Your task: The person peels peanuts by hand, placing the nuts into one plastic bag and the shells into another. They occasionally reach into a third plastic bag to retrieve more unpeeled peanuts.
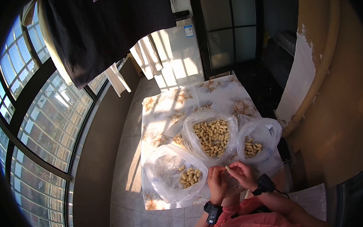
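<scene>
Three plastic bags stand open on the floral tablecloth [158, 104], and each one has unshelled peanuts inside. The middle bag [188, 132] contains the largest heap [211, 136]. The left bag [156, 169] contains a much smaller pile [189, 177], and the right bag [269, 129] only a little group [252, 147]. So the peanuts are divided unequally, and the greater part of them lies in the middle.

One single peanut [227, 168] is outside the bags, at the near side of the middle one. The right hand [244, 175] grasps it between the fingertips. The left hand [217, 182] is just beside, with its fingers bent; whether it also grips something, one cannot tell. The peanut's shell appears whole, but it is too small to be certain.
</scene>
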The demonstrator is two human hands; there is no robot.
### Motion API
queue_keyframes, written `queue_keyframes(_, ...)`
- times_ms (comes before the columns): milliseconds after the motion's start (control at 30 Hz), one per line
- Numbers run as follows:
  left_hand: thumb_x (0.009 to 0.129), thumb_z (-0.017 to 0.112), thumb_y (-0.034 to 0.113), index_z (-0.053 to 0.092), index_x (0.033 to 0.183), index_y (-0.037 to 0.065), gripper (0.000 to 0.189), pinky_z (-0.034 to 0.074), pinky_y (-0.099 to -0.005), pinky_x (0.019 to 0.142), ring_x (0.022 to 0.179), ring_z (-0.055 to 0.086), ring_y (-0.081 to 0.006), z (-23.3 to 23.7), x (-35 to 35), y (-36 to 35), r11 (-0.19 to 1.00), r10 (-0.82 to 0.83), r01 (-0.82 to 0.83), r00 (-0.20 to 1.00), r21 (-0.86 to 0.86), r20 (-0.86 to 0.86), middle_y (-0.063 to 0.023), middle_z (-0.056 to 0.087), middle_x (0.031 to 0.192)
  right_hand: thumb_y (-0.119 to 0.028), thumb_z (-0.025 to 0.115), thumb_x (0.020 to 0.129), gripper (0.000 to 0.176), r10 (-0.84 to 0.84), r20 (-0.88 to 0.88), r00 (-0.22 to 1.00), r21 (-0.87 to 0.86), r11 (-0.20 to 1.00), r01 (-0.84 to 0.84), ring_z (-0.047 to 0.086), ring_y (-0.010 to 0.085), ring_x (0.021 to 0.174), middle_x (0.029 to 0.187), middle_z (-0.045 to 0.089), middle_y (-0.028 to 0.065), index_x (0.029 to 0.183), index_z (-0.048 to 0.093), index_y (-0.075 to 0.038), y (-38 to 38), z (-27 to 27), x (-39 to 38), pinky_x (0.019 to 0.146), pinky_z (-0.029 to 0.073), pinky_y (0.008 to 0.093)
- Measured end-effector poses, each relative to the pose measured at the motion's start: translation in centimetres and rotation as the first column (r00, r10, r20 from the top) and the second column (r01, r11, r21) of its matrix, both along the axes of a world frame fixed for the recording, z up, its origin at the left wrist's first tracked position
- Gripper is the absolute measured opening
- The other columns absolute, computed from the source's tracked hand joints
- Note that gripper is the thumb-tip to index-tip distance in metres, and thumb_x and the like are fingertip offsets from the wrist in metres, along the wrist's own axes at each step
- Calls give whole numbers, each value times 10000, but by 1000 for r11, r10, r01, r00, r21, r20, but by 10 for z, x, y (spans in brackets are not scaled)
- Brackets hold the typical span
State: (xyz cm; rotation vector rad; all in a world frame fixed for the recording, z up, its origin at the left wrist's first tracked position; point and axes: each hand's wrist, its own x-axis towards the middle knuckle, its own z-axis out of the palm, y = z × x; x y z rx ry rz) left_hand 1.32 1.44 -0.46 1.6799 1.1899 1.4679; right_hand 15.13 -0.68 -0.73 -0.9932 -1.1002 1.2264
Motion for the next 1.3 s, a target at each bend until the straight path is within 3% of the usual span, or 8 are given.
queue_keyframes(600,863,592,-44,619,944,17,105,494,-366,718,836,622,-319,4,3,0,999,19,-18,999,-27,27,-132,601,921,-81,640,954,183,-54,7,998,71,996,54,633,96,889,1017,649,32,1109,573,-11,-2,-1,-8,782,524,248)
queue_keyframes(733,852,575,-59,603,948,-2,115,478,-310,708,827,612,-246,4,1,-2,1000,-2,2,1000,0,-8,-101,591,933,-102,721,887,167,-152,297,943,314,948,54,642,109,753,932,666,55,1008,650,-13,-1,43,-26,706,527,252)
queue_keyframes(800,834,590,-38,601,968,-3,139,483,-301,703,831,611,-214,-19,4,-1,991,-53,71,988,-118,148,-81,588,959,-97,744,858,167,-167,395,904,385,923,2,646,127,725,906,667,65,986,665,-24,0,57,-34,692,528,259)
queue_keyframes(867,852,638,68,606,977,15,139,514,-357,678,807,629,-334,-31,4,2,979,-114,163,937,-126,329,-150,602,910,-81,761,813,191,-94,433,896,391,916,-93,637,187,695,833,640,76,981,675,-52,4,64,-44,675,520,292)
queue_keyframes(900,841,623,28,615,1019,1,181,515,-315,726,790,631,-238,-34,0,4,972,-120,195,890,-128,440,-97,600,958,-74,768,785,212,-154,481,863,482,869,-114,616,224,676,788,612,77,976,675,-64,8,70,-48,662,509,322)
queue_keyframes(933,842,623,30,615,1019,1,179,515,-317,723,789,631,-243,-36,1,2,970,-121,205,869,-127,481,-99,600,956,-74,768,785,212,-151,479,865,484,867,-116,616,224,676,788,612,77,976,675,-64,11,71,-52,662,509,322)
queue_keyframes(1133,852,621,44,612,1016,3,170,513,-327,707,783,629,-267,-25,2,-7,999,-40,43,995,-33,90,-112,600,941,-78,758,799,176,-113,483,868,430,895,-122,631,238,693,778,623,77,950,668,-66,23,77,-71,662,507,333)
queue_keyframes(1300,860,620,55,609,1014,5,163,512,-336,694,779,627,-288,-16,2,-7,999,-9,9,1000,32,-23,-123,601,929,-101,719,879,162,-59,408,911,394,912,-117,685,156,781,885,695,81,1013,666,-28,26,72,-73,693,524,284)
